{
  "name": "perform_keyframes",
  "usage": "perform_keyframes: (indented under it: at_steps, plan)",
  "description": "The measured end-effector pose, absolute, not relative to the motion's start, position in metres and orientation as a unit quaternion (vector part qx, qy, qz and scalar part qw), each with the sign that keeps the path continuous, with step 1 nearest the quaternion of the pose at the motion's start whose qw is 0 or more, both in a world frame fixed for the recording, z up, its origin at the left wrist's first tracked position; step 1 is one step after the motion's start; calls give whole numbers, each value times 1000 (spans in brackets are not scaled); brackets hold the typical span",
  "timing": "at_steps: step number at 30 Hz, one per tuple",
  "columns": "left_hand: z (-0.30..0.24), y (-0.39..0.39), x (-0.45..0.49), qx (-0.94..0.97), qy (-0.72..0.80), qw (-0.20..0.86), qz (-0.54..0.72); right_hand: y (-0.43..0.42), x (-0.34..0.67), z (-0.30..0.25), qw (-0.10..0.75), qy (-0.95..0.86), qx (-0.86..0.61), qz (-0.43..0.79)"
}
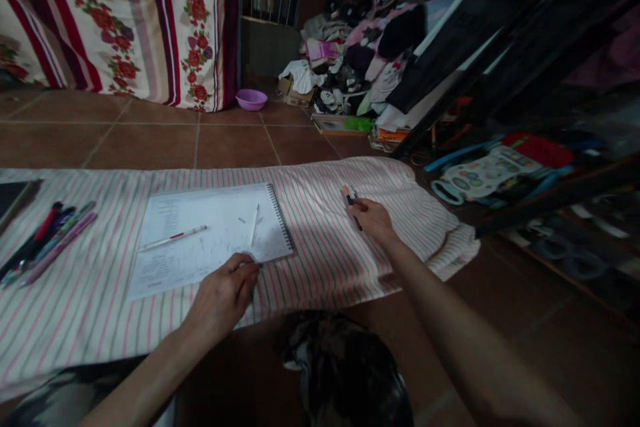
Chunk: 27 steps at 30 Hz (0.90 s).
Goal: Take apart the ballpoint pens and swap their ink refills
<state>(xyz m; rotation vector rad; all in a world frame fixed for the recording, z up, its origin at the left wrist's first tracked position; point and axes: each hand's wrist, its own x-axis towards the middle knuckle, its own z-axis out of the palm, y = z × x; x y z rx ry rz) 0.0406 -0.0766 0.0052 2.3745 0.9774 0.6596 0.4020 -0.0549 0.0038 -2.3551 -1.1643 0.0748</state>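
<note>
A spiral notebook (pixel 225 213) lies on the striped cloth, with a printed sheet (pixel 155 247) at its left. On its page rest a white pen with a red band (pixel 175 238), a slim white stick-like pen (pixel 255 227) and a few small dark bits. My left hand (pixel 225 287) is at the notebook's near edge, fingers curled in; anything inside them is hidden. Right of the notebook, my right hand (pixel 373 217) pinches a dark pen with an orange end (pixel 347 196), low over the cloth. A small pale item (pixel 353 193) shows beside that pen, too blurred to name.
Several pens (pixel 60 247) lie bunched at the left, near a dark flat object (pixel 15 200). Beyond the striped cloth (pixel 320 280) are a tiled floor, a purple basin (pixel 251 99), a floral curtain (pixel 125 27) and a heap of clothes (pixel 370 47). Dark slanting frames stand at right.
</note>
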Motion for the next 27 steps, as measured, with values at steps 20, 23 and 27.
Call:
perform_keyframes:
  at_steps: [20, 23, 27]
  plan:
    - [9, -75, 32, 868, 355, 239, 253, -38, 356, -9, 220, -473, -852, 42]
    - [8, -75, 30, 866, 361, 234, 255, -40, 359, -5, 281, -440, -851, 51]
    - [10, -73, 25, 858, 373, 243, 258, -41, 365, 0, 402, -382, -830, 64]
